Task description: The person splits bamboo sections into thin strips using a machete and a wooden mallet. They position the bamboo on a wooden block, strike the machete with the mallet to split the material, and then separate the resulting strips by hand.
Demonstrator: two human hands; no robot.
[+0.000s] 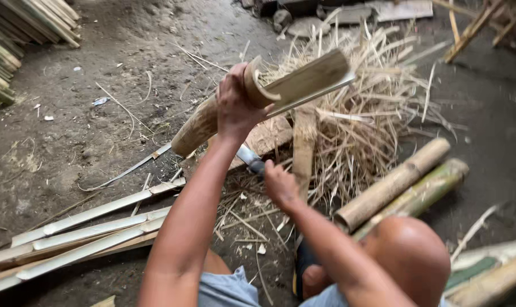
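Bamboo fills both hands' work. The left hand has its fingers wrapped tight around a split bamboo piece, held up off the dirt. The right hand has its fingers closed on a knife handle, just below the bamboo. Split bamboo strips lie well left of the fingers.

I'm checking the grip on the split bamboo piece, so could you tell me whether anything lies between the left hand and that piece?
Nothing visible does: the left hand is wrapped directly around the split bamboo piece, held tilted above the pile of shavings. The right hand grips a knife handle lower down, apart from that grip.
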